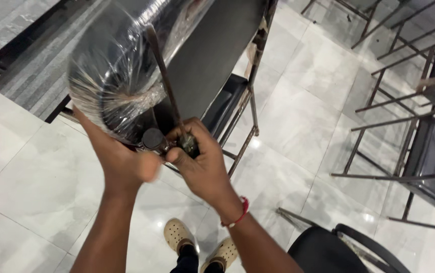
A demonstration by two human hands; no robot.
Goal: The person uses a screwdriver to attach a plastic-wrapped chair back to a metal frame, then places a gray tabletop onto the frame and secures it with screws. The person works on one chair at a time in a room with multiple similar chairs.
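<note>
My right hand [200,159] is clenched around the lower end of a thin metal chair leg [166,81] (red band on that wrist), fingers wrapped tight. My left hand [121,156] cups the edge of the plastic-wrapped chair seat [121,60] beside a round black leg cap [153,138]. Beyond stand bare metal chair frames [404,101] on the white tiled floor [308,111].

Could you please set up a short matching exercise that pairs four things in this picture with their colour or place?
Things:
1. wristband
2. shoes
3. plastic wrap
4. round cap

Descriptions:
A. clear, around a black chair seat
B. red, on the right wrist
C. dark, between the two hands
D. beige, on the white floor

Pairs: 1-B, 2-D, 3-A, 4-C
</note>
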